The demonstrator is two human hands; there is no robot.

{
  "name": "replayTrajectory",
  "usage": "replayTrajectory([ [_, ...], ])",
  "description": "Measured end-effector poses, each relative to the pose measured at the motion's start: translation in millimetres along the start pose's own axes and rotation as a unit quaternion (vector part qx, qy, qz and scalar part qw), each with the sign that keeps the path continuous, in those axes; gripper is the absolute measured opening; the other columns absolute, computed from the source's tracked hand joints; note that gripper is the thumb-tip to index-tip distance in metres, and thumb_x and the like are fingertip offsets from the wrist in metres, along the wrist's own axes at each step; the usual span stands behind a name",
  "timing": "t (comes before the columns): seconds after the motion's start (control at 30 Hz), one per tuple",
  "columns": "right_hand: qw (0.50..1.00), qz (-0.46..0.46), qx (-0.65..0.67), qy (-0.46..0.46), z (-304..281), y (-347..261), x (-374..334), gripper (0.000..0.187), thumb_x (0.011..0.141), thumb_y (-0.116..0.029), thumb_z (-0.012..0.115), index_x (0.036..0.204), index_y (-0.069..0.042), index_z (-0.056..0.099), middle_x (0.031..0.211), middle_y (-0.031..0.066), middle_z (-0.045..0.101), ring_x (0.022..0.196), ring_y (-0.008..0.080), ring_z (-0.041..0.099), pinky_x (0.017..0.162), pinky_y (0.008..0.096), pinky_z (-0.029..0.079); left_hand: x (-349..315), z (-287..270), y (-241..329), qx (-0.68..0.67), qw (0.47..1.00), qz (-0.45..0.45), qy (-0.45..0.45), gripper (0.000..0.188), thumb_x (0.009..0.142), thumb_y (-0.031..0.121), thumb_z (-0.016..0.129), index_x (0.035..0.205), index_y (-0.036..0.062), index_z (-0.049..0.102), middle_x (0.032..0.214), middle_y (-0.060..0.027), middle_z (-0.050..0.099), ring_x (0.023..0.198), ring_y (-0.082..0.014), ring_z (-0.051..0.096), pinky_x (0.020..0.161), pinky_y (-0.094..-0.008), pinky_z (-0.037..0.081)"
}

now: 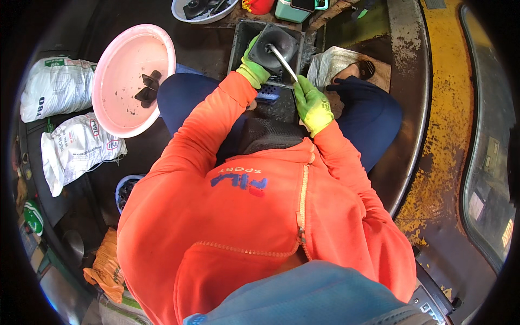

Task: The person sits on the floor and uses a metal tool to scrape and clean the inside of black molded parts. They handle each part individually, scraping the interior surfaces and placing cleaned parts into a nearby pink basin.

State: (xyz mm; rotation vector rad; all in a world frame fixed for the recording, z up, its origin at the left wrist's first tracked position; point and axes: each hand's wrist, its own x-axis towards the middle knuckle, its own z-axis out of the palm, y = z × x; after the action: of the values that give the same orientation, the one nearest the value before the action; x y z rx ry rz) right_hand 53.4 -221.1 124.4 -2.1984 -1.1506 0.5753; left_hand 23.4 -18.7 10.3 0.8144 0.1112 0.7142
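Observation:
My left hand, in a green glove, grips the left side of a dark round part that sits inside a black rectangular tray. My right hand, also in a green glove, is closed around the lower end of a shiny metal rod that reaches up into the middle of the round part. Both orange sleeves run down toward the bottom of the view. I sit with my knees in dark blue trousers on either side of the tray.
A pink plastic basin with a few dark parts stands at my left. Two white sacks lie further left. A white bowl of dark pieces and a teal box stand beyond the tray. A yellow worn metal surface is on the right.

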Motion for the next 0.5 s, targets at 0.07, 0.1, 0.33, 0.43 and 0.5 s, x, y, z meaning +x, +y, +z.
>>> replayTrajectory([
  [0.07, 0.983, -0.077, 0.123, 0.113, -1, -2, -2, 0.03, 0.097, -0.018, 0.05, 0.123, -0.005, 0.053, 0.093, 0.0204, 0.062, 0.079, 0.0314, 0.06, 0.074, 0.0349, 0.048, -3, -4, -2, -0.005, 1.0, -0.006, -0.003, 0.023, 0.081, 0.02, 0.063, 0.099, 0.0061, 0.061, 0.098, -0.0081, 0.064, 0.094, -0.023, 0.061, 0.084, -0.0382, 0.049],
  [0.1, 0.978, -0.046, 0.157, 0.131, -7, -3, -7, 0.031, 0.096, -0.014, 0.052, 0.124, -0.002, 0.054, 0.095, 0.0152, 0.065, 0.083, 0.0216, 0.062, 0.074, 0.0311, 0.048, -5, -8, -1, 0.204, 0.977, 0.062, -0.012, 0.026, 0.087, 0.023, 0.055, 0.105, 0.0054, 0.059, 0.104, -0.0101, 0.062, 0.099, -0.0253, 0.06, 0.088, -0.0419, 0.049],
  [0.33, 0.987, 0.097, 0.111, -0.059, 12, 0, 0, 0.03, 0.097, -0.021, 0.046, 0.122, -0.006, 0.056, 0.106, 0.0195, 0.064, 0.101, 0.0368, 0.061, 0.084, 0.0367, 0.047, -7, -3, 3, 0.264, 0.961, 0.073, 0.045, 0.032, 0.089, 0.028, 0.05, 0.11, 0.0053, 0.059, 0.108, -0.0111, 0.062, 0.101, -0.0268, 0.059, 0.091, -0.045, 0.048],
  [0.43, 0.986, 0.01, 0.164, 0.025, 17, 10, 6, 0.029, 0.098, -0.019, 0.049, 0.122, -0.004, 0.058, 0.101, 0.0066, 0.062, 0.09, 0.0177, 0.054, 0.078, 0.0268, 0.044, -11, 16, 14, 0.32, 0.934, 0.141, 0.071, 0.033, 0.074, 0.019, 0.073, 0.102, 0.0069, 0.063, 0.097, -0.0064, 0.066, 0.093, -0.0191, 0.063, 0.08, -0.0331, 0.051],
  [0.5, 0.973, -0.012, 0.223, 0.055, 9, 10, 2, 0.029, 0.098, -0.014, 0.052, 0.122, 0.001, 0.058, 0.102, 0.0011, 0.063, 0.085, 0.0072, 0.051, 0.077, 0.0211, 0.042, -18, 24, 29, 0.336, 0.925, 0.157, 0.081, 0.036, 0.072, 0.021, 0.075, 0.103, 0.0082, 0.063, 0.099, -0.006, 0.066, 0.094, -0.0183, 0.064, 0.08, -0.0312, 0.052],
])
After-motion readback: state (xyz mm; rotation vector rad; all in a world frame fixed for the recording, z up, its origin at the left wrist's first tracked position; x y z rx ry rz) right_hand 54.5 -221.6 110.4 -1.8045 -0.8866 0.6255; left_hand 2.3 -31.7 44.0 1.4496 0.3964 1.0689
